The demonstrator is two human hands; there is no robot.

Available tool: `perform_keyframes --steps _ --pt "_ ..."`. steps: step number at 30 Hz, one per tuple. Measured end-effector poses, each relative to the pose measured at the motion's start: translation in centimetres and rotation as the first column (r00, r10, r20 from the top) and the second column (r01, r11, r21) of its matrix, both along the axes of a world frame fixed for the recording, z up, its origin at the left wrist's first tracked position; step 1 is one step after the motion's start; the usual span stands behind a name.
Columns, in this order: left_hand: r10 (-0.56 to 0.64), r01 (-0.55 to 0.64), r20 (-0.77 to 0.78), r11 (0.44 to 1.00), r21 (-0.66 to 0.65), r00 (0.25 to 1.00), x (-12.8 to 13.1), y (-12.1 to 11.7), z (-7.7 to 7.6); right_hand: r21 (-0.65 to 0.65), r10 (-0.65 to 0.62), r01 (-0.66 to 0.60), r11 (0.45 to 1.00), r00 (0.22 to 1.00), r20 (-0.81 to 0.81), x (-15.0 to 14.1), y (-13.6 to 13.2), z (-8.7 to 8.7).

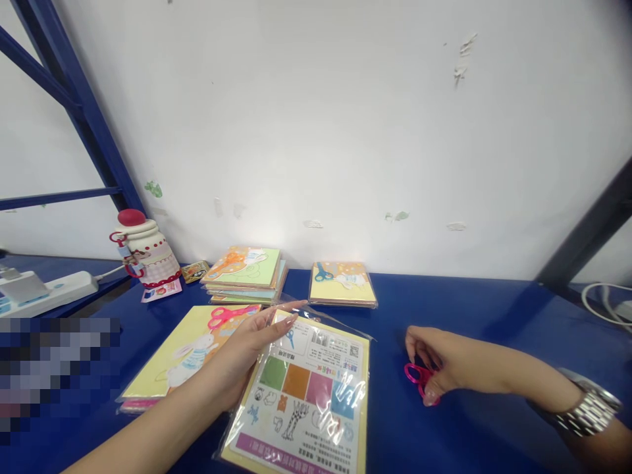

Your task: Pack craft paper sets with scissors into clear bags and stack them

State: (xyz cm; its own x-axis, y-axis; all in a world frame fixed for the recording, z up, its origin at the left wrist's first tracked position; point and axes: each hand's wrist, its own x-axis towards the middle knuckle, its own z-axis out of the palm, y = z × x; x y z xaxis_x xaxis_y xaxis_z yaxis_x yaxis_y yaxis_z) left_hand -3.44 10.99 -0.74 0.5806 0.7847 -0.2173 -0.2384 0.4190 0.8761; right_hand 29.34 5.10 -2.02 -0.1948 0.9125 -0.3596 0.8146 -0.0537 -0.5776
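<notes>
Your two hands are well apart in the head view. Your left hand (249, 349) grips the top left side of a flat, square pack in shiny clear plastic (316, 408), with a white printed sheet and four colour squares on its face. It is right in front of you, over the blue desk (474, 303). Your right hand (444, 352) pinches small, bright pink plastic scissors (419, 375), low over the desk to the right of the pack.

Under your left arm lies a yellow pack with a rabbit picture (172, 349).

It looks like the step now is handling the pack and scissors together. I think the next move calls for a steady pack and a careful pinch, since the scissors are small and the plastic looks slippery.
</notes>
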Motion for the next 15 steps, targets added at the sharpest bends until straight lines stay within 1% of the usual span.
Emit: perform_keyframes --steps 7,15 --pt "0.014 -0.014 -0.016 1.000 -0.017 1.000 0.09 0.03 0.14 -0.008 -0.036 0.036 0.999 0.999 0.014 0.03 -0.04 0.00" --pt "0.039 -0.040 -0.035 0.999 -0.028 0.999 0.25 -0.05 0.25 0.010 -0.074 0.074 0.997 0.994 0.078 0.16 0.02 -0.34"
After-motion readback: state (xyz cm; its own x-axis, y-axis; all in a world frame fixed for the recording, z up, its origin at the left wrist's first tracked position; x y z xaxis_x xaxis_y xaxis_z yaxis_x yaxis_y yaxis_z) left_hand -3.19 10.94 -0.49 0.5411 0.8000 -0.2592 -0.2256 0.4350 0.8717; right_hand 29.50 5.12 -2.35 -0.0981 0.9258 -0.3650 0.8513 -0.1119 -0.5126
